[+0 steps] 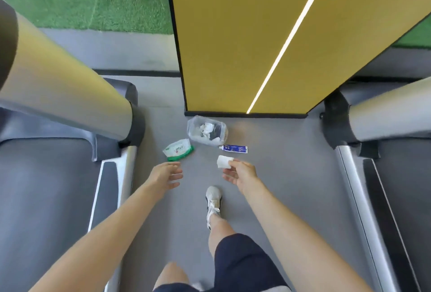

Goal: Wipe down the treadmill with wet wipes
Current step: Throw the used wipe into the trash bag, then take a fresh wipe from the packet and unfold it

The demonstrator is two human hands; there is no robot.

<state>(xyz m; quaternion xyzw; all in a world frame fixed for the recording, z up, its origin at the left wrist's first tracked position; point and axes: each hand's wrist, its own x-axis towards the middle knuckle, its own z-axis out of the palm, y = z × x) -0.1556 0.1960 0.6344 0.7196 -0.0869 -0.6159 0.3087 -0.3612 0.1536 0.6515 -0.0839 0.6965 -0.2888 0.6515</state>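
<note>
I stand on the grey floor between two treadmills. The left treadmill (42, 186) has a dark belt, a silver side rail and a thick grey upright. My right hand (240, 172) pinches a folded white wet wipe (224, 161) above the floor. My left hand (166, 174) hangs open with relaxed fingers just below a green and white pack of wet wipes (178, 149) lying on the floor, not touching it.
A clear plastic container (207, 130) with used white wipes stands by a yellow pillar (256, 42). A small blue and white tube (234, 149) lies beside it. The right treadmill (384, 186) borders the aisle. My white shoe (213, 200) is on the floor. Green turf lies beyond.
</note>
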